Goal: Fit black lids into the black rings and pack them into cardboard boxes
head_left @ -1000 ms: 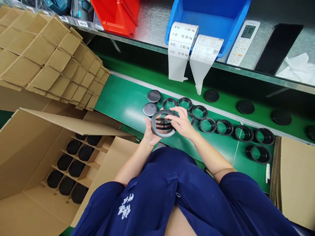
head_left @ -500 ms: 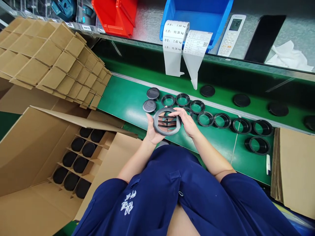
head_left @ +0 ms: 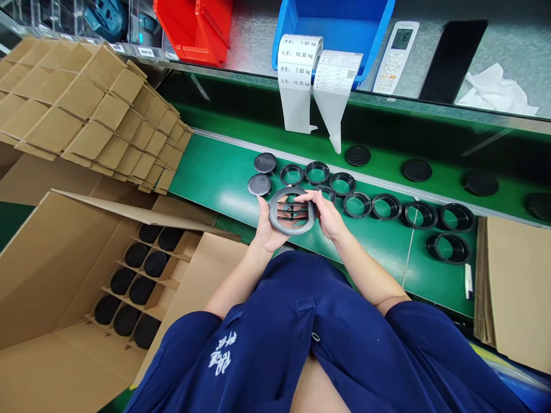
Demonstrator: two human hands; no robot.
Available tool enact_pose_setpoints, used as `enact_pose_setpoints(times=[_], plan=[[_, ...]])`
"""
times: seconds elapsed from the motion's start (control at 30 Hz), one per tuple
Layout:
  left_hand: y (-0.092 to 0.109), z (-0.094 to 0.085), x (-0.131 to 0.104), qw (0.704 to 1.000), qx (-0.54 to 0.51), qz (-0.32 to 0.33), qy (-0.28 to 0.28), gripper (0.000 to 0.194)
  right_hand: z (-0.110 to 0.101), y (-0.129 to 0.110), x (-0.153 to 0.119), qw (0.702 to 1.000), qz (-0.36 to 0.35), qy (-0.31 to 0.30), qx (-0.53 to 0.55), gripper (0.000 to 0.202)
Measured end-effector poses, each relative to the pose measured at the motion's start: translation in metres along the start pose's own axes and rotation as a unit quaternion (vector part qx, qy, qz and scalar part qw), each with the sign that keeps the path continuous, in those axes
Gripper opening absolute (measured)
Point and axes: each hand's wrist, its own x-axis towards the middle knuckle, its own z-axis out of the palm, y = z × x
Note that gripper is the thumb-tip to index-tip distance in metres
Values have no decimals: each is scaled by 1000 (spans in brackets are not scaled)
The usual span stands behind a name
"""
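A round black vent ring (head_left: 275, 216) with slats across its opening is held up in front of my body, over the near edge of the green table. My left hand (head_left: 267, 230) cups it from the left and below, thumb raised beside the rim. On the right side, my right hand (head_left: 328, 217) grips the rim, its fingers reaching over the top edge. Beyond the hands lie two round black capped pieces (head_left: 259, 184) and several open black rings (head_left: 357, 204), standing in rows on the table (head_left: 215, 172).
An open carton (head_left: 77, 258) with black round pieces in its dividers stands at left, below stacked cardboard dividers (head_left: 81, 109). A shelf holds red (head_left: 193, 28) and blue (head_left: 336, 23) bins, with paper labels (head_left: 297, 86) hanging down. Cardboard sheets (head_left: 516, 287) lie at right.
The view has shifted slightly, so the shelf and table items appear a little further left. Both hands keep hold of the vent ring, whose slats look slightly more tilted.
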Motion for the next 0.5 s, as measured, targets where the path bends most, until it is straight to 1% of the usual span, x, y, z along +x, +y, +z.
enact_pose_setpoints(times=[0.07, 0.13, 0.17, 0.23, 0.27, 0.3, 0.33, 0.37, 0.4, 0.47, 0.5], plan=[[1, -1, 0, 1000, -4, -1, -2, 84, 1, 1, -2, 1000, -21, -4, -23, 69], [3, -2, -1, 1000, -6, 6, 6, 82, 0, 3, -7, 992, -80, -16, -98, 69], [5, -1, -2, 1000, -7, 15, 16, 81, 0, 5, -11, 980, -121, -30, -156, 68], [7, 0, -3, 999, -9, 34, 39, 79, -1, 10, -19, 938, -196, -75, -274, 67], [9, 1, -3, 998, -8, 41, 48, 78, -2, 12, -23, 917, -223, -96, -318, 67], [10, 2, -4, 998, -5, 43, 52, 77, -3, 14, -26, 901, -239, -110, -345, 66], [10, 2, -4, 998, -1, 43, 51, 77, -4, 14, -28, 893, -250, -112, -357, 63], [10, 3, -4, 998, 2, 41, 49, 77, -4, 13, -28, 892, -258, -99, -356, 60], [9, 3, -4, 998, 6, 41, 45, 78, -4, 11, -27, 896, -265, -73, -347, 57], [6, 1, -3, 998, 12, 43, 37, 78, -1, 1, -19, 913, -260, 0, -314, 51], [5, 1, -3, 998, 14, 43, 34, 78, 2, -4, -12, 924, -244, 38, -292, 49]])
